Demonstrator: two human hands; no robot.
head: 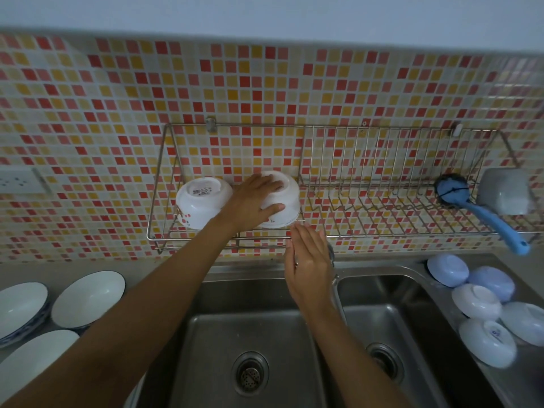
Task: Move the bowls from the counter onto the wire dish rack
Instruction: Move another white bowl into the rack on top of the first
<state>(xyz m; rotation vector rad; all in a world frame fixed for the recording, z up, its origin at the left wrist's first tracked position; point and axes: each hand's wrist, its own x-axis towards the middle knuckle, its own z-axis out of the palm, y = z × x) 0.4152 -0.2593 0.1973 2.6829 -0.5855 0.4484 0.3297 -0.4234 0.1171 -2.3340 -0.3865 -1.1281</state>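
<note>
A wire dish rack [382, 231] hangs on the tiled wall above the sink. Two white bowls sit upside down in its left section. The left bowl [201, 201] stands free, with a label on its base. My left hand [253, 201] grips the second white bowl [287, 206] from above, thumb on its front side. My right hand [309, 266] hovers just below the rack's front rail, fingers straight and apart, holding nothing. Several pale blue and white bowls [482, 307] lie upside down on the counter at the right of the sink.
A double steel sink [265, 334] lies below the rack. White plates [88, 298] are stacked on the left counter. A blue dish brush [482, 213] leans out of the rack's right end beside a grey cup [503, 189]. A wall socket [17, 181] is at far left.
</note>
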